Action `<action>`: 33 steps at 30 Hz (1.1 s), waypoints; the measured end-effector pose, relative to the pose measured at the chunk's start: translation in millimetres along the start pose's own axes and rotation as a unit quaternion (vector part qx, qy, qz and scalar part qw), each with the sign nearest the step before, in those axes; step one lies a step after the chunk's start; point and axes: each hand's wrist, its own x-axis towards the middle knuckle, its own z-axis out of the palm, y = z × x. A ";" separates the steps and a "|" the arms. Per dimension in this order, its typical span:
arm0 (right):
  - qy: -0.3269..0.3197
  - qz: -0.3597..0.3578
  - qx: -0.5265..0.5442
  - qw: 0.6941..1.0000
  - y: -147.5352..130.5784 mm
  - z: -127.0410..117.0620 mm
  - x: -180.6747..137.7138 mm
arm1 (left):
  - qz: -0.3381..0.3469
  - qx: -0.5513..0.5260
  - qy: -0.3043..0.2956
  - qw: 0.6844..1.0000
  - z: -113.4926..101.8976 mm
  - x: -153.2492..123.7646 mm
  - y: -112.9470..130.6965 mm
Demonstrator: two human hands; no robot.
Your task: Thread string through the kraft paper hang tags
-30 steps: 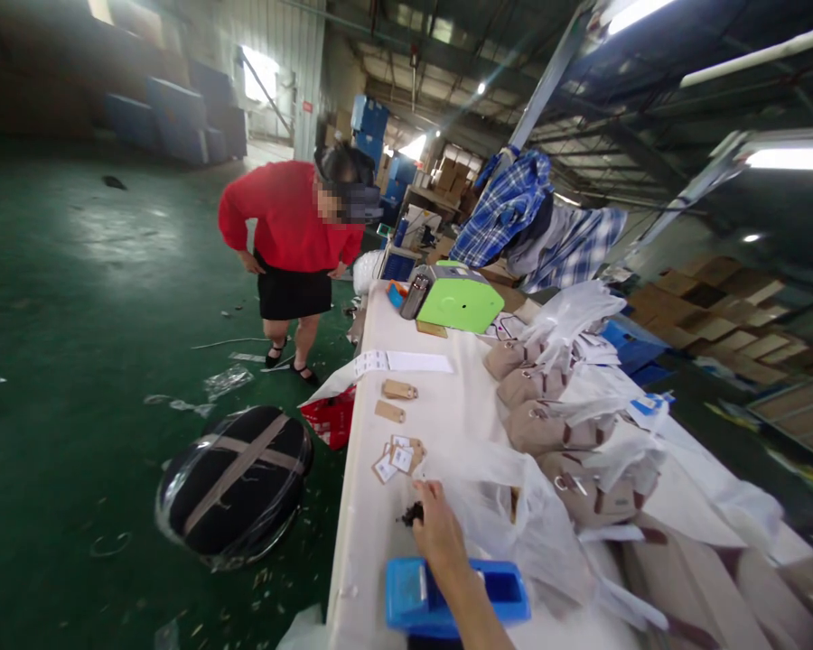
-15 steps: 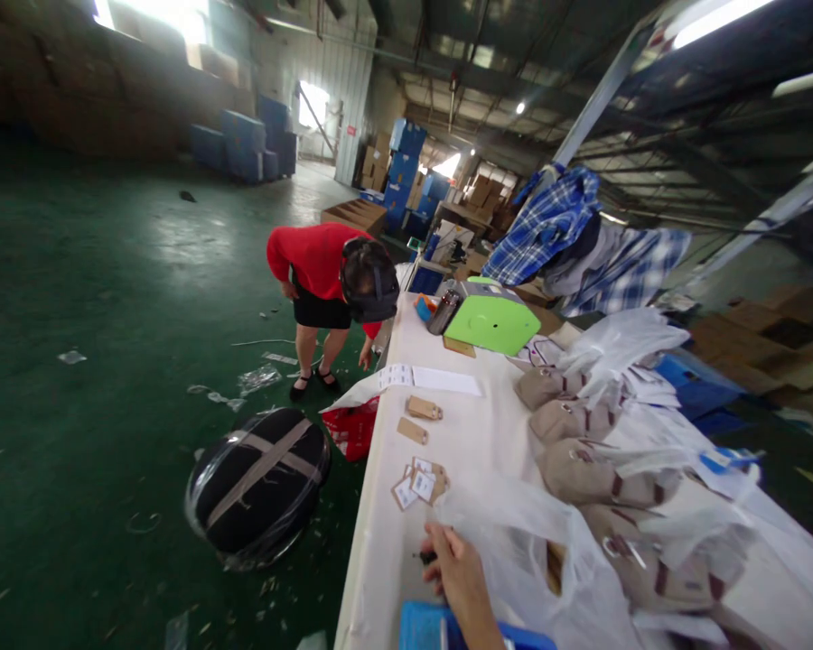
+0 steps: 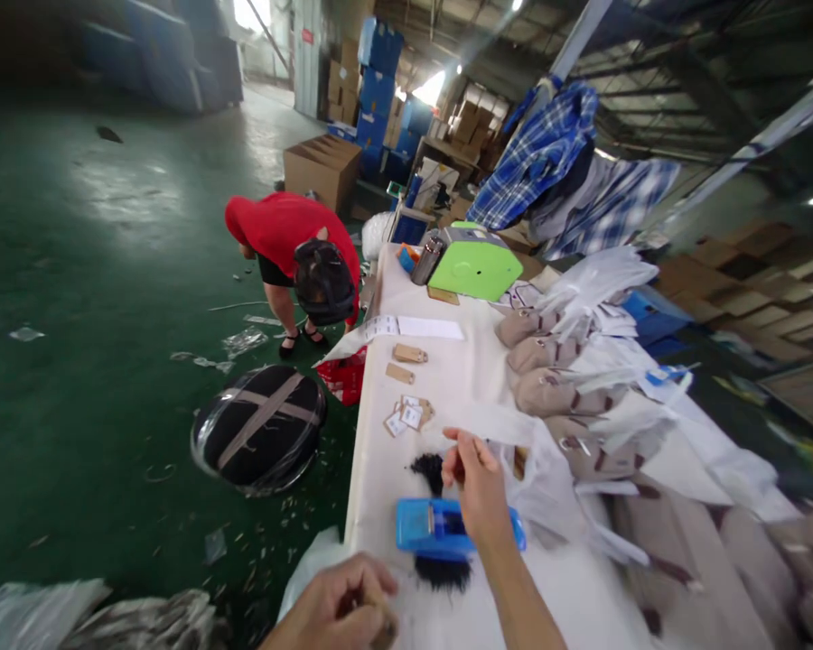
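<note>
Left hand: the left hand [image 3: 342, 603] is cut off by the lower edge and blurred, its fingers curled closed around a tan piece [image 3: 383, 626]; what the piece is cannot be made out.
Right hand: the right hand [image 3: 478, 478] has its fingers half bent above the table; whether a strand lies between them cannot be told. Its wrist hides part of the blue holder.
Blue holder: the blue holder [image 3: 413, 525], hard plastic and long, is shaped like a tape dispenser and lies crosswise under the right wrist.
Black strands: fine, tangled black strands [image 3: 442, 572] lie against its near side, with a second black tuft [image 3: 428, 468] beyond it, beside the right fingers.
Plastic bag: the crumpled, translucent plastic bag [image 3: 546, 474] is partly behind the right hand.
Tags: overlapping labelled tags [image 3: 410, 415] lie beyond the hand; plain kraft tags [image 3: 409, 353] sit farther along, near the table's left edge.
Table: white cover shows on the table [image 3: 471, 370] between the tags and the tan fabric bags [image 3: 548, 393], which are partly veiled by film.
Floor: a rounded black bundle [image 3: 261, 429], film-wrapped and crossed with tape, stands left of the table.
Far end: a label sheet [image 3: 430, 329], then a lime-green machine [image 3: 478, 269]; a person in red [image 3: 291, 239] bends beside the table, lower arms mostly hidden.
</note>
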 end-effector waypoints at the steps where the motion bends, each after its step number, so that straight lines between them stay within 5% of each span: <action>1: -0.004 0.003 0.049 0.999 -8.1 -3.6 -17.3 | -0.003 -0.059 -0.020 0.998 4.6 0.7 6.5; 5: -0.002 0.037 0.140 0.989 -18.5 -20.6 -94.9 | -0.030 -0.267 -0.102 0.958 36.1 -1.1 40.7; 9: 0.066 0.054 0.163 0.983 -6.8 -39.9 -167.1 | -0.004 -0.333 -0.187 0.924 76.6 -11.5 60.3; 16: 0.214 0.063 0.224 0.949 -13.3 -105.9 -263.8 | -0.030 -0.093 -0.279 0.955 130.9 -43.0 53.2; 22: 0.450 0.007 0.003 0.893 -29.6 -174.9 -362.1 | -0.025 0.056 -0.404 0.913 178.1 -77.7 35.0; 26: 0.378 0.049 -0.075 0.922 -36.8 -169.4 -409.7 | 0.009 0.161 -0.489 0.857 209.8 -107.6 32.0; 29: 0.329 0.059 0.042 0.942 -34.8 -151.5 -422.8 | 0.028 0.197 -0.525 0.828 227.0 -127.7 32.0; 33: 0.323 0.016 0.170 0.931 -24.5 -136.3 -425.7 | 0.012 0.202 -0.540 0.817 236.2 -145.1 28.1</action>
